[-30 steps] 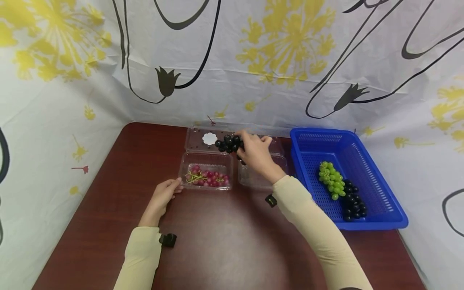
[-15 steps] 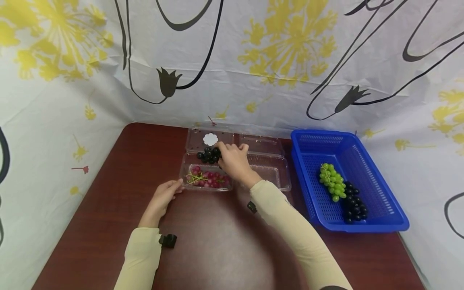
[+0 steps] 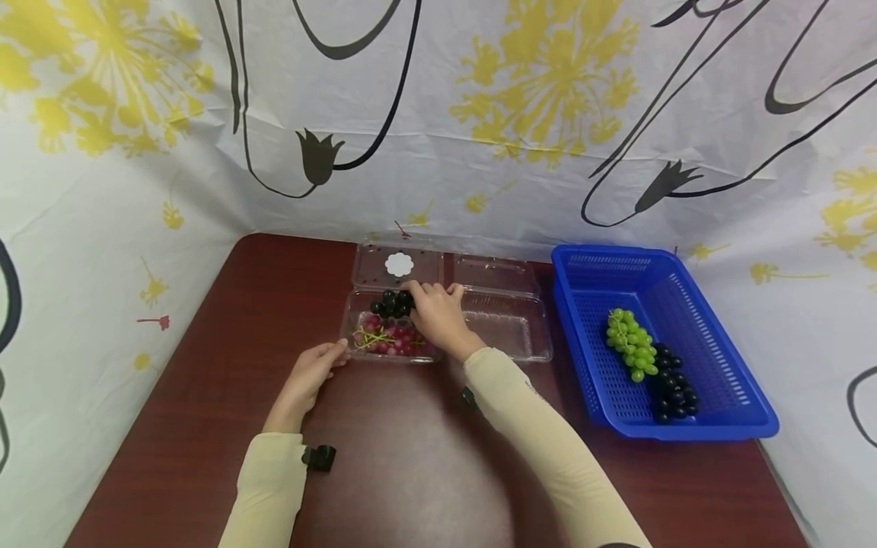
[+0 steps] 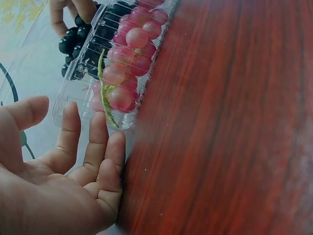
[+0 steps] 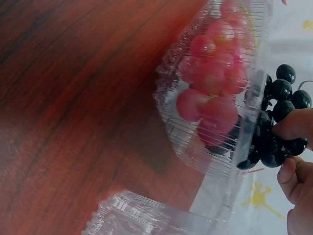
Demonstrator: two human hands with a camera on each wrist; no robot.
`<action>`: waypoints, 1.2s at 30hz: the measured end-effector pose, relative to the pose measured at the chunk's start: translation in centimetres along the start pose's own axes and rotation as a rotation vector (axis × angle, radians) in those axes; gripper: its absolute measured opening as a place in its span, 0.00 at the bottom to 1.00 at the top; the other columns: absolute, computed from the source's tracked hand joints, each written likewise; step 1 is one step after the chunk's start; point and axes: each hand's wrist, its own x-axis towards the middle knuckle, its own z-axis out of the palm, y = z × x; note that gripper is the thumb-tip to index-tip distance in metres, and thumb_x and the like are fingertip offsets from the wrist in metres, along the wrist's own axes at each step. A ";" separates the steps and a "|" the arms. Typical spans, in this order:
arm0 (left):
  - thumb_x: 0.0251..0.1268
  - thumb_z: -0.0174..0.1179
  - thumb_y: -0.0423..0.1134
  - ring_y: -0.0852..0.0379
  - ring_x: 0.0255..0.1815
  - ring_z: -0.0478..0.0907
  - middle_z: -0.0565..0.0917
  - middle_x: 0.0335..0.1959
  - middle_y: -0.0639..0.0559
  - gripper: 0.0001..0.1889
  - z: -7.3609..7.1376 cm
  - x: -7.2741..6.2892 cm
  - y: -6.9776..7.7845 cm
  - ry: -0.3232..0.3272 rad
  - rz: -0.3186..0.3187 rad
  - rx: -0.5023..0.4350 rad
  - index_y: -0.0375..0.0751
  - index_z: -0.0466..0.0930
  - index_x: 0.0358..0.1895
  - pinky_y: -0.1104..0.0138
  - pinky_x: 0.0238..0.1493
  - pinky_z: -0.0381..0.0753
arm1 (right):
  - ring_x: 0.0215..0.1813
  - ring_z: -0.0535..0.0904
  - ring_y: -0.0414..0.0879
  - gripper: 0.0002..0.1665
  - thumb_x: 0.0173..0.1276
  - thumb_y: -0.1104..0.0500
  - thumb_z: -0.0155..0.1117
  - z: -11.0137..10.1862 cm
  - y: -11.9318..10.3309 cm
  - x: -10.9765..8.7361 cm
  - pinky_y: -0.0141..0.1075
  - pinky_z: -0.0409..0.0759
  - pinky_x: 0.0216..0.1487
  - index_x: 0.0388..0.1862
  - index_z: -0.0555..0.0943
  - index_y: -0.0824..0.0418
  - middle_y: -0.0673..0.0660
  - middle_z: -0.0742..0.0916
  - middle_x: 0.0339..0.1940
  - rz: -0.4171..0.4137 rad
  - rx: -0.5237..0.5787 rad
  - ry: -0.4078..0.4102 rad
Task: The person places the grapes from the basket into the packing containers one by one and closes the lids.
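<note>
My right hand (image 3: 441,321) pinches a bunch of black grapes (image 3: 392,304) between thumb and fingers. The bunch is lowered into the back part of the left clear plastic box (image 3: 347,323), partly below its rim. Red grapes (image 3: 388,339) with green stems lie in the front part of that box. At the box's left front corner is my left hand (image 3: 308,377). In the left wrist view its fingertips (image 4: 99,122) touch the box's end, while the thumb (image 4: 32,111) stands apart from it.
Beside it on the right stands a second clear box (image 3: 514,327). Both lids are laid back toward the wall, the left lid (image 3: 428,270) bearing a white sticker (image 3: 399,264). A blue basket (image 3: 709,335) at the right holds green grapes (image 3: 630,344) and black grapes (image 3: 674,392).
My right hand has carried the black grapes leftward from above the right box and down into the left box. The left hand has stayed at the box's corner.
</note>
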 end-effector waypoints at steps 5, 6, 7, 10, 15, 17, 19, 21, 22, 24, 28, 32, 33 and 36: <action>0.74 0.47 0.54 0.44 0.59 0.74 0.80 0.55 0.37 0.28 0.0 0.0 0.0 0.013 0.007 -0.012 0.30 0.75 0.57 0.66 0.49 0.70 | 0.40 0.78 0.49 0.28 0.62 0.59 0.67 0.7 0.0 0.0 0.50 0.58 0.48 0.62 0.73 0.52 0.54 0.87 0.45 0.022 0.007 -0.026; 0.74 0.47 0.54 0.44 0.59 0.75 0.80 0.54 0.38 0.28 0.1 0.0 0.0 0.016 0.008 -0.011 0.30 0.75 0.56 0.66 0.49 0.70 | 0.42 0.79 0.50 0.28 0.62 0.59 0.67 0.9 0.0 0.0 0.50 0.59 0.48 0.62 0.73 0.52 0.54 0.87 0.46 0.025 0.009 -0.031; 0.75 0.47 0.54 0.44 0.59 0.75 0.80 0.54 0.37 0.27 0.1 0.0 0.0 0.018 0.010 -0.013 0.30 0.75 0.56 0.65 0.50 0.70 | 0.43 0.80 0.50 0.28 0.63 0.59 0.67 1.0 0.0 0.0 0.50 0.59 0.48 0.63 0.73 0.52 0.54 0.87 0.48 0.027 0.012 -0.036; 0.75 0.48 0.53 0.46 0.58 0.75 0.81 0.54 0.39 0.26 0.1 0.0 0.0 0.023 0.014 -0.009 0.30 0.76 0.55 0.66 0.49 0.71 | 0.47 0.80 0.51 0.28 0.64 0.59 0.66 1.2 0.0 -0.1 0.50 0.59 0.49 0.63 0.73 0.52 0.54 0.87 0.51 0.033 0.014 -0.048; 0.75 0.48 0.52 0.46 0.57 0.75 0.81 0.53 0.39 0.24 0.2 0.0 -0.1 0.020 0.017 -0.008 0.31 0.76 0.53 0.66 0.50 0.71 | 0.53 0.80 0.51 0.29 0.65 0.56 0.66 1.5 0.1 -0.3 0.50 0.58 0.49 0.65 0.73 0.50 0.52 0.85 0.57 0.044 0.005 -0.067; 0.75 0.48 0.51 0.46 0.57 0.75 0.81 0.53 0.39 0.24 0.2 0.1 -0.2 0.020 0.022 -0.007 0.30 0.77 0.52 0.66 0.49 0.71 | 0.55 0.79 0.51 0.29 0.65 0.53 0.66 1.5 0.1 -0.3 0.50 0.57 0.49 0.66 0.73 0.49 0.51 0.85 0.57 0.047 -0.009 -0.081; 0.74 0.49 0.51 0.46 0.56 0.75 0.81 0.51 0.40 0.23 0.2 0.1 -0.2 0.026 0.018 -0.013 0.31 0.77 0.51 0.66 0.49 0.70 | 0.56 0.78 0.50 0.29 0.66 0.49 0.65 1.5 0.1 -0.4 0.50 0.57 0.50 0.66 0.74 0.49 0.50 0.85 0.57 0.050 -0.027 -0.102; 0.74 0.49 0.51 0.46 0.56 0.75 0.81 0.51 0.41 0.23 0.2 0.1 -0.1 0.028 0.017 -0.019 0.31 0.77 0.50 0.66 0.49 0.70 | 0.55 0.77 0.50 0.28 0.68 0.46 0.62 1.5 0.0 -0.4 0.51 0.58 0.51 0.66 0.74 0.49 0.50 0.86 0.56 0.051 -0.039 -0.117; 0.74 0.49 0.51 0.46 0.56 0.75 0.82 0.50 0.41 0.23 0.2 0.1 -0.1 0.029 0.017 -0.022 0.31 0.77 0.50 0.66 0.49 0.70 | 0.54 0.76 0.50 0.28 0.70 0.45 0.60 1.5 0.0 -0.4 0.51 0.58 0.52 0.67 0.74 0.49 0.50 0.86 0.55 0.052 -0.042 -0.124; 0.74 0.49 0.51 0.46 0.57 0.75 0.82 0.50 0.43 0.22 0.2 0.1 -0.1 0.028 0.013 -0.026 0.32 0.77 0.50 0.66 0.50 0.70 | 0.53 0.76 0.50 0.26 0.72 0.45 0.55 1.4 -0.1 -0.5 0.52 0.58 0.52 0.67 0.74 0.49 0.50 0.86 0.55 0.052 -0.042 -0.129; 0.74 0.49 0.52 0.46 0.57 0.75 0.81 0.51 0.43 0.23 0.1 0.0 -0.1 0.022 0.011 -0.019 0.32 0.77 0.51 0.66 0.50 0.70 | 0.50 0.76 0.51 0.23 0.75 0.48 0.52 1.6 -0.2 -0.7 0.52 0.59 0.52 0.65 0.76 0.50 0.50 0.87 0.53 0.046 -0.040 -0.108; 0.74 0.49 0.53 0.46 0.58 0.74 0.80 0.52 0.41 0.24 0.1 -0.1 -0.1 0.020 0.006 -0.009 0.31 0.76 0.51 0.65 0.50 0.70 | 0.48 0.77 0.51 0.20 0.74 0.49 0.54 2.1 -0.1 -0.6 0.52 0.59 0.51 0.61 0.79 0.49 0.49 0.88 0.50 0.043 -0.050 -0.065; 0.74 0.49 0.53 0.46 0.58 0.74 0.80 0.53 0.40 0.25 0.1 -0.1 -0.1 0.019 0.006 -0.006 0.31 0.76 0.51 0.65 0.50 0.70 | 0.47 0.77 0.51 0.19 0.74 0.49 0.54 2.2 -0.1 -0.5 0.51 0.59 0.51 0.60 0.80 0.48 0.48 0.88 0.49 0.047 -0.056 -0.056; 0.74 0.49 0.53 0.46 0.57 0.74 0.80 0.53 0.40 0.25 0.1 -0.1 0.0 0.021 0.003 -0.003 0.31 0.76 0.51 0.66 0.50 0.69 | 0.46 0.78 0.50 0.18 0.73 0.48 0.56 2.4 -0.1 -0.3 0.51 0.59 0.51 0.58 0.81 0.45 0.47 0.88 0.48 0.063 -0.066 -0.046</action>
